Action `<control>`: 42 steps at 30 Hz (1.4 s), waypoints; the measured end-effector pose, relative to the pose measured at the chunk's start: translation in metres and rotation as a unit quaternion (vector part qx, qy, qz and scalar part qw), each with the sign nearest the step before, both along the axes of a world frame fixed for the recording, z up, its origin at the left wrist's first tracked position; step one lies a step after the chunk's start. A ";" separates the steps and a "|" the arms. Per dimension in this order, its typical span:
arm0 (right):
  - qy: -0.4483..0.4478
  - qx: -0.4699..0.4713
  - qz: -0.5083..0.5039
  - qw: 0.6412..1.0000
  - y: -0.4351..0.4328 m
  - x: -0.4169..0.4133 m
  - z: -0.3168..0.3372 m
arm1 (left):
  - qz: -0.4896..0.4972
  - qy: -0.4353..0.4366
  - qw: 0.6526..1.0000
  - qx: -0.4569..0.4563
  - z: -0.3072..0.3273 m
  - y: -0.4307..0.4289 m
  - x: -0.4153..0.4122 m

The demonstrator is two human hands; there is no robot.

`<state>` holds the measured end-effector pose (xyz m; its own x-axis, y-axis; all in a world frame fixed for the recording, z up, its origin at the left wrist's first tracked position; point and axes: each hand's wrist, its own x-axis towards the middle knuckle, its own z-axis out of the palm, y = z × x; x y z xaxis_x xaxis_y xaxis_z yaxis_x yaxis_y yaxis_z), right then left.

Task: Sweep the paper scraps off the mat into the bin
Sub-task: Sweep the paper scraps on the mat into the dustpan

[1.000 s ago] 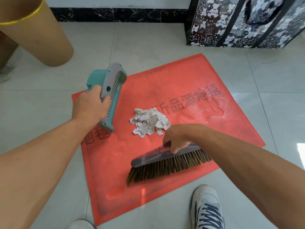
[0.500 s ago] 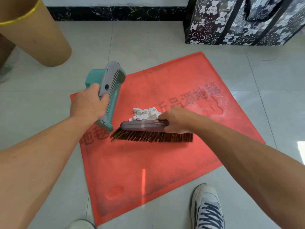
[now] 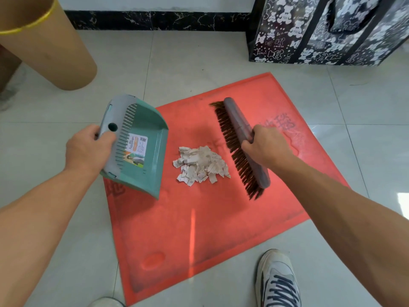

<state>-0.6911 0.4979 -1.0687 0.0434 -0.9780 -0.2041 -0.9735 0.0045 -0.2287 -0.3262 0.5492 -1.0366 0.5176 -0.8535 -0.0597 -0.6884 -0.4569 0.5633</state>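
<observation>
A pile of white paper scraps (image 3: 200, 165) lies in the middle of the red mat (image 3: 199, 235). My left hand (image 3: 87, 149) grips the grey handle of a teal dustpan (image 3: 141, 151), whose open mouth faces the pile from the left with its lip on the mat. My right hand (image 3: 265, 145) grips the grey back of a brush (image 3: 240, 142) with brown bristles. The brush stands just right of the pile, running from far to near, bristles turned toward the scraps.
A tan cylindrical bin (image 3: 46, 47) leans at the far left on the tiled floor. A black-and-white patterned bag (image 3: 327, 29) stands at the far right by the wall. A shoe (image 3: 278, 282) sits at the mat's near right edge, another shoe tip (image 3: 106, 303) near left.
The brush swung from the near side of the pile round to its right side and now runs far to near. The dustpan turned from edge-on so its mouth faces the scraps.
</observation>
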 end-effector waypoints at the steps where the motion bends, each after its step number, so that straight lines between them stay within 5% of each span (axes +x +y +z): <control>1: 0.006 -0.004 -0.024 1.000 0.002 -0.002 0.000 | 0.017 0.020 1.000 0.001 -0.003 0.003 0.002; 10: -0.019 0.073 -0.096 0.993 0.027 -0.003 -0.031 | 0.142 0.212 0.967 -0.008 -0.037 0.031 0.011; 23: -0.090 0.123 -0.046 0.987 0.023 0.052 -0.044 | 0.149 0.161 0.969 0.111 -0.072 0.051 0.036; 42: -0.184 0.157 -0.012 0.970 0.019 0.110 -0.052 | 0.109 0.223 0.960 0.127 -0.094 0.024 0.021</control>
<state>-0.5810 0.5174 -1.1205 0.1472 -0.8715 -0.4679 -0.8251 0.1527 -0.5439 -0.3051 0.5731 -1.1310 0.5570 -0.6559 -0.5095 -0.2769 -0.7250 0.6307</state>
